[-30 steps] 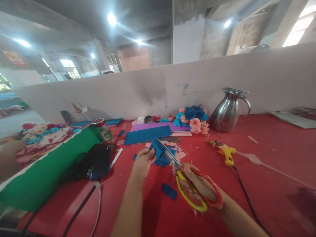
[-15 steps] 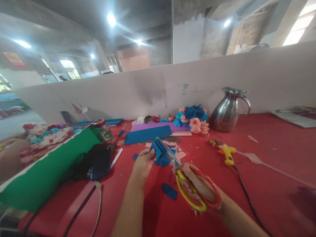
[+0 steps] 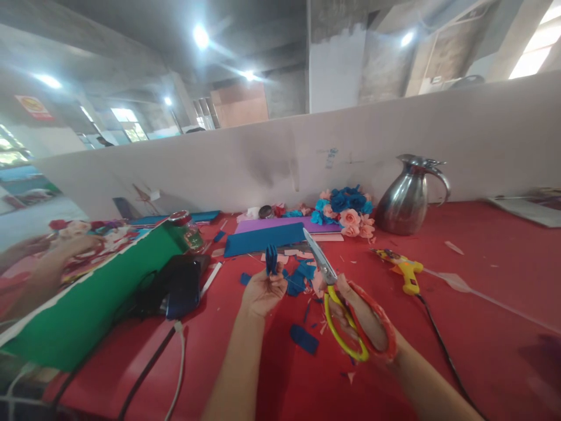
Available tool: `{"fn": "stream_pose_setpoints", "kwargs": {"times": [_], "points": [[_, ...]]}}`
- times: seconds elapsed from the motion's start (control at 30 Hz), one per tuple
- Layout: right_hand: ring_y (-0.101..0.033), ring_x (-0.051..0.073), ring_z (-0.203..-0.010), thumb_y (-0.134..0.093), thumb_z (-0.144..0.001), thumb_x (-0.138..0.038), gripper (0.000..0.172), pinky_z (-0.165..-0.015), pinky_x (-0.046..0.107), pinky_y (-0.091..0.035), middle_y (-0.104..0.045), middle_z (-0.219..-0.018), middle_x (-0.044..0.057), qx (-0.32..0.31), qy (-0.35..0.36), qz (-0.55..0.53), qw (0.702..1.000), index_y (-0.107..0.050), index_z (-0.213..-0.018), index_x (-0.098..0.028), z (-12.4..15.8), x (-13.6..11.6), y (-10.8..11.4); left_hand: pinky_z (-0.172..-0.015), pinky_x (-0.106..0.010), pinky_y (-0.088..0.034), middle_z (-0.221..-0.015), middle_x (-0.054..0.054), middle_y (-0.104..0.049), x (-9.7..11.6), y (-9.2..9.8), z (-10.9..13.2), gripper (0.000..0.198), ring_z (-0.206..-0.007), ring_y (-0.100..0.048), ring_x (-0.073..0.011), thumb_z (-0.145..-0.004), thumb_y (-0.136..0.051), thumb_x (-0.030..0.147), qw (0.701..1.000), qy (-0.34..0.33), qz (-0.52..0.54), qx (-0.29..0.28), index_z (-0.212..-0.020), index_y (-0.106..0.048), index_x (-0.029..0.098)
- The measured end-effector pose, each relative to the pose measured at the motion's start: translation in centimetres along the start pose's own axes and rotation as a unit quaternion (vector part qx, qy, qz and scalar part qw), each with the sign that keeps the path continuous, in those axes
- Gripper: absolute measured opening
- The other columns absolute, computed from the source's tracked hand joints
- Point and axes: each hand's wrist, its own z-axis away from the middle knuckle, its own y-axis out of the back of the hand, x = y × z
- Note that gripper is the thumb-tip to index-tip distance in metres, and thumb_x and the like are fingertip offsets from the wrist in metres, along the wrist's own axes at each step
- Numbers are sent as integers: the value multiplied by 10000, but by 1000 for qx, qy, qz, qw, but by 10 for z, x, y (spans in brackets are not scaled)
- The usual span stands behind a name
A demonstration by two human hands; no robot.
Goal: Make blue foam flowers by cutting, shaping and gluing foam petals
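Between the thumb and fingers of my left hand (image 3: 264,291) is a small stack of blue paper (image 3: 271,260), seen nearly edge-on. My right hand (image 3: 350,313) is closed in the handles of a pair of scissors (image 3: 322,260), one handle yellow and one red. The blades look closed and point up and left, apart from the blue paper. Under and between my hands lie blue paper scraps (image 3: 298,278) mixed with pink ones. A blue cut piece (image 3: 304,339) with a rounded end lies nearer to me on the red table (image 3: 280,380).
A yellow glue gun (image 3: 409,276) with its cord lies to the right, before a steel jug (image 3: 403,202). Paper flowers (image 3: 346,210) and blue sheets (image 3: 263,238) sit at the back. Left are a phone (image 3: 183,295), a jar (image 3: 188,231), a green partition (image 3: 100,298) and another person's arms (image 3: 48,272).
The scissors have come away from the blue paper, to the right. My left hand has turned, so the stack now shows edge-on. Another person's arms have reached in beyond the green partition.
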Motion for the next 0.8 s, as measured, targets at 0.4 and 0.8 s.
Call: {"fn": "stream_pose_setpoints", "kwargs": {"times": [0.4,0.8], "points": [[-335,52,-394,-486,-810,-678,551,-349,185,-323,-457,-634,-40,-147,6,-73,986,-528,-1063,-191,14,3,-2,-407,-152,-364,-636,-54,-608,0,2,-2,255,-406,-448,-40,-707,-427,-44,1000,-10,28,9,-735,-620,120],[-340,47,-432,-459,-888,-568,397,-383,184,-371,-418,-705,-37,-238,12,-29,971,-478,-1037,-201,19,1,-9,-400,-149,-351,-592,-26,-569,0,-2,-3,214,-386,-432,-33,-704,-425,-31,998,-7,60,36,-727,-577,116]]}}
